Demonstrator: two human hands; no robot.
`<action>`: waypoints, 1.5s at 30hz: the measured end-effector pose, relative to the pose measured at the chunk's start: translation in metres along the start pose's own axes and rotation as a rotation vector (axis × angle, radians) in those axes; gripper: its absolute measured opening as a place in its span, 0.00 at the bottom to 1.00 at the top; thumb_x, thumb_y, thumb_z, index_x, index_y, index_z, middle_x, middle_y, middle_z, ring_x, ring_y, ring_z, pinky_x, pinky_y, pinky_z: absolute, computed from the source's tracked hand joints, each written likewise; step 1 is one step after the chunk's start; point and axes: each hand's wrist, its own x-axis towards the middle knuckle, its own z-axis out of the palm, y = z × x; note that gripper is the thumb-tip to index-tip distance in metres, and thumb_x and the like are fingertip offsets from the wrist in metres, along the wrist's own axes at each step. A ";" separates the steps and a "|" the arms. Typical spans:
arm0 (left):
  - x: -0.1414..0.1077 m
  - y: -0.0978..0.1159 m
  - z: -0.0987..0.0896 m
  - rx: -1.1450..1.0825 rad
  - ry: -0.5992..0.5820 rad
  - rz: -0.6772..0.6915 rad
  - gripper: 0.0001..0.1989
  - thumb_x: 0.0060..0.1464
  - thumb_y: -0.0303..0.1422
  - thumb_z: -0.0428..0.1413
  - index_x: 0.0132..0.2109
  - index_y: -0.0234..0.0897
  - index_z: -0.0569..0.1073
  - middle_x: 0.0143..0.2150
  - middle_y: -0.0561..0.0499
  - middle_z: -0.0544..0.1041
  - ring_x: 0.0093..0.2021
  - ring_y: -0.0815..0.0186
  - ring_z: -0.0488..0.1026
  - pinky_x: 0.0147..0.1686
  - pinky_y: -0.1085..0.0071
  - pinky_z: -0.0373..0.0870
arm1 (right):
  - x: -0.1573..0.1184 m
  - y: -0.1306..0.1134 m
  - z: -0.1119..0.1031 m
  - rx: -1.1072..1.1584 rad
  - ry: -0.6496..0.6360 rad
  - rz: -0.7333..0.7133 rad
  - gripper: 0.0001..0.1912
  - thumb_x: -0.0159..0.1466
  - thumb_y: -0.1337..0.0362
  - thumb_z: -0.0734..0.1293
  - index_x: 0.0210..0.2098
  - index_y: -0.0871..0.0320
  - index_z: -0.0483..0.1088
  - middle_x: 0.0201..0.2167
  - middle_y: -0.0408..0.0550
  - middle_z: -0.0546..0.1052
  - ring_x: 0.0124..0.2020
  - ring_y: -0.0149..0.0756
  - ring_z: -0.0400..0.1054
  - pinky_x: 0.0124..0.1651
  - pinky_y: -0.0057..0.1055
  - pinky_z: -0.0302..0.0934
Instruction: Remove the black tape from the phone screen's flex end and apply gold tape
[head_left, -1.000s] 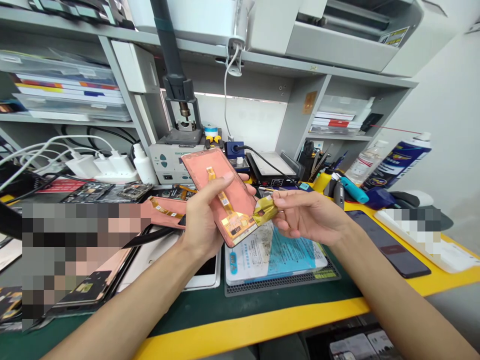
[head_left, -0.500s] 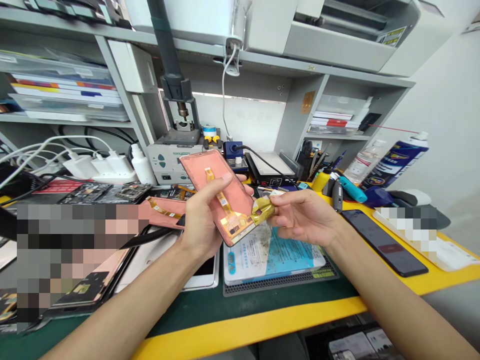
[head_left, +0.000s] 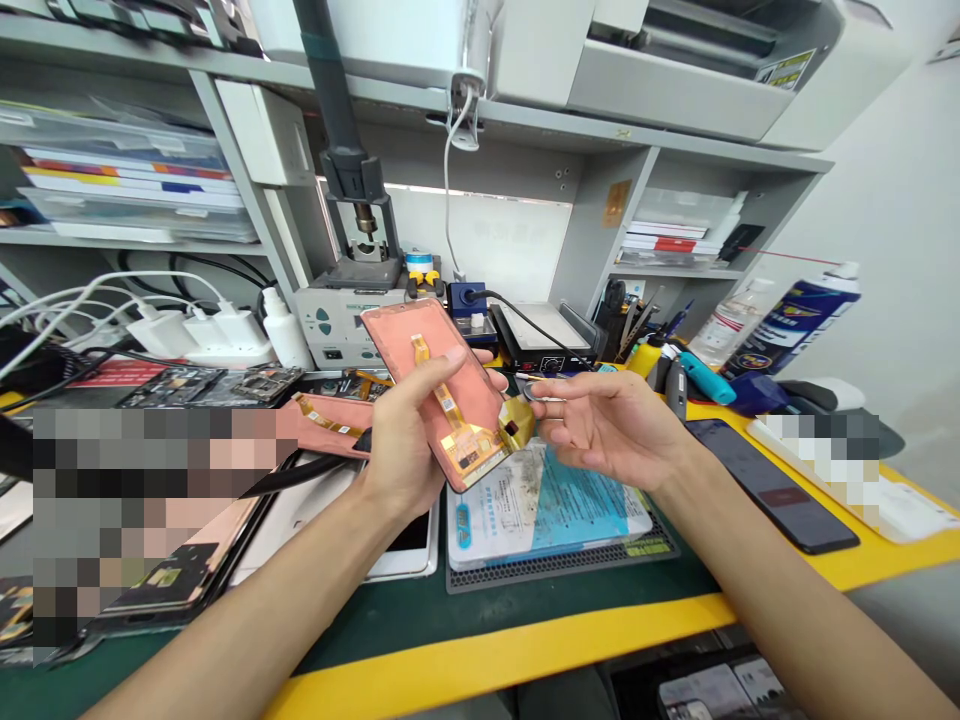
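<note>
My left hand (head_left: pixel 409 430) is wrapped round a pink-backed phone screen panel (head_left: pixel 469 390), its thumb across the back and its fingertips at the far edge. The panel is tilted, its lower end towards me. A golden flex cable (head_left: pixel 517 422) sticks out from its lower right edge. My right hand (head_left: pixel 592 415) is beside that cable, thumb and forefinger closed on a small dark round piece (head_left: pixel 530 391). Below the panel lies a blue and white pad (head_left: pixel 547 500) on a dark perforated mat (head_left: pixel 555 572).
At the left are another pink panel (head_left: pixel 330 420), a white tablet (head_left: pixel 412 550) and circuit boards (head_left: pixel 176 387). A black phone (head_left: pixel 772 490) lies at the right, near bottles and a spray can (head_left: pixel 795 320). A soldering station (head_left: pixel 345 325) stands behind.
My right hand has shifted slightly left and up. Its fingers have come off the golden cable, which now stands more spread, and the dark round piece shows between thumb and forefinger.
</note>
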 end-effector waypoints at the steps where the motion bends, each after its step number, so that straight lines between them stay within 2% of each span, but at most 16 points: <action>1: 0.000 0.000 0.000 -0.007 -0.002 -0.002 0.15 0.53 0.37 0.59 0.43 0.29 0.77 0.35 0.43 0.79 0.31 0.61 0.76 0.35 0.63 0.76 | -0.001 0.001 0.001 -0.019 0.002 -0.016 0.11 0.56 0.70 0.72 0.40 0.65 0.75 0.31 0.46 0.77 0.22 0.28 0.71 0.14 0.20 0.58; 5: 0.001 0.000 -0.001 -0.020 -0.020 0.013 0.15 0.53 0.37 0.59 0.43 0.29 0.77 0.35 0.43 0.79 0.31 0.61 0.77 0.35 0.63 0.76 | -0.004 0.005 0.006 -0.113 0.004 -0.081 0.17 0.54 0.73 0.74 0.44 0.64 0.75 0.29 0.43 0.75 0.23 0.30 0.71 0.14 0.21 0.58; 10: 0.002 0.000 0.000 -0.018 -0.011 0.011 0.16 0.53 0.38 0.59 0.43 0.29 0.77 0.34 0.43 0.80 0.32 0.59 0.78 0.35 0.63 0.77 | -0.005 0.010 0.008 -0.209 0.011 -0.134 0.16 0.55 0.74 0.76 0.43 0.62 0.75 0.22 0.39 0.71 0.19 0.26 0.65 0.14 0.19 0.57; 16: -0.001 0.002 0.000 -0.028 -0.016 0.012 0.14 0.53 0.37 0.59 0.43 0.31 0.76 0.34 0.44 0.80 0.33 0.57 0.79 0.36 0.60 0.78 | -0.003 0.009 0.009 -0.259 0.035 -0.146 0.17 0.53 0.72 0.76 0.42 0.61 0.75 0.25 0.40 0.73 0.20 0.25 0.65 0.14 0.19 0.57; 19: -0.001 0.002 0.001 -0.023 -0.019 0.020 0.14 0.52 0.37 0.59 0.42 0.31 0.76 0.33 0.44 0.80 0.32 0.58 0.79 0.36 0.61 0.78 | -0.003 0.010 0.011 -0.294 0.035 -0.130 0.15 0.52 0.67 0.77 0.39 0.61 0.75 0.27 0.43 0.75 0.20 0.29 0.68 0.14 0.21 0.57; 24: 0.000 0.002 0.001 -0.015 -0.013 0.033 0.13 0.51 0.36 0.60 0.42 0.32 0.76 0.34 0.44 0.81 0.32 0.58 0.79 0.34 0.63 0.77 | -0.005 0.012 0.014 -0.365 0.040 -0.141 0.13 0.53 0.64 0.78 0.29 0.61 0.72 0.21 0.41 0.72 0.20 0.28 0.68 0.14 0.19 0.58; 36: -0.003 0.003 0.001 -0.039 -0.037 0.031 0.13 0.54 0.37 0.58 0.41 0.31 0.76 0.33 0.45 0.80 0.31 0.60 0.79 0.32 0.64 0.77 | -0.004 0.011 0.013 -0.365 0.008 -0.104 0.11 0.54 0.66 0.76 0.29 0.60 0.70 0.22 0.42 0.74 0.21 0.30 0.71 0.16 0.21 0.61; 45: -0.003 0.006 0.003 -0.082 -0.025 0.015 0.13 0.50 0.36 0.59 0.41 0.32 0.76 0.34 0.43 0.80 0.34 0.56 0.80 0.36 0.59 0.79 | -0.002 0.011 0.010 -0.295 -0.003 -0.081 0.09 0.54 0.68 0.75 0.28 0.60 0.70 0.23 0.43 0.75 0.21 0.30 0.71 0.16 0.21 0.61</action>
